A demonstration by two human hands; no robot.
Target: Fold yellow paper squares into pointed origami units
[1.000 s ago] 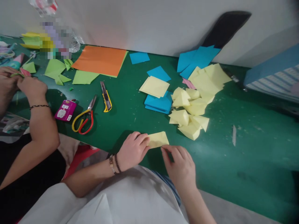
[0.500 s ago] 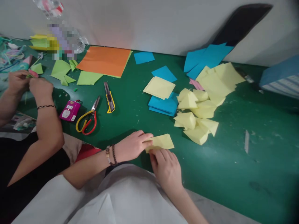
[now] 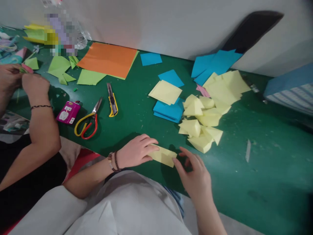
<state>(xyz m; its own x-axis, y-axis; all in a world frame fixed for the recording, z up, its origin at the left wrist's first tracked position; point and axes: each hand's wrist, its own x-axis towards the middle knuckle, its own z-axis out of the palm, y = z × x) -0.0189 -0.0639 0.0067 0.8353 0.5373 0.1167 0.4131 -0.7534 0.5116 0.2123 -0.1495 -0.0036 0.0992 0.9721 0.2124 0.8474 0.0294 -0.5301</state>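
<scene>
Pale yellow paper [image 3: 163, 155], green table [image 3: 244, 182]

Even, soft indoor light with faint shadows under the hands — edges bend and smear, a far-left patch pixelated.
</scene>
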